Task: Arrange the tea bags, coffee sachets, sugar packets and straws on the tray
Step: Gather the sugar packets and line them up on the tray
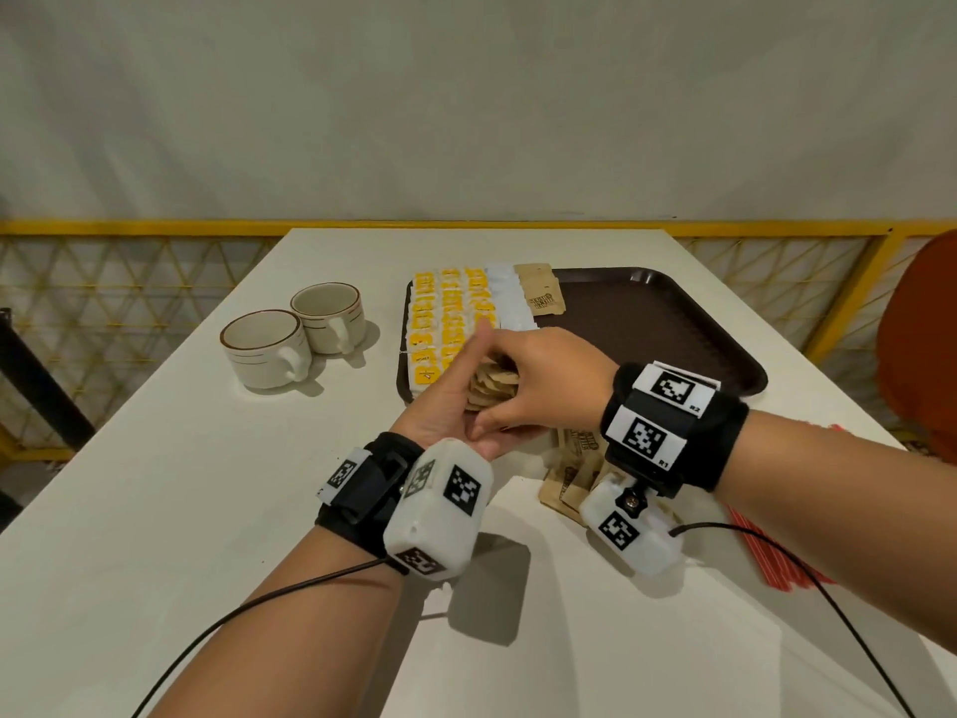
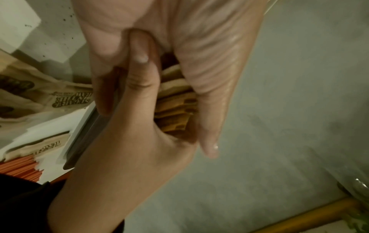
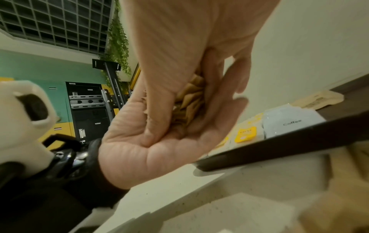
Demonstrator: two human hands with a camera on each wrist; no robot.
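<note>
My left hand [image 1: 450, 396] stands palm to the right at the near left corner of the brown tray [image 1: 647, 329] and holds an upright stack of brown sugar packets [image 1: 492, 383]. My right hand [image 1: 518, 391] reaches in from the right and pinches that stack, its thumb [image 2: 139, 66] against my left palm. The stack [image 3: 189, 102] also shows in the right wrist view, between both hands. On the tray's left part lie rows of yellow-tagged tea bags [image 1: 445, 313], then white coffee sachets [image 1: 505, 298], then a few sugar packets [image 1: 544, 298]. Red straws [image 1: 766, 551] lie on the table at the right.
Loose brown sugar packets [image 1: 569, 474] lie on the white table [image 1: 207, 510] under my right wrist. Two cream cups [image 1: 295, 334] stand left of the tray. The right half of the tray is bare. A yellow railing [image 1: 155, 228] runs behind the table.
</note>
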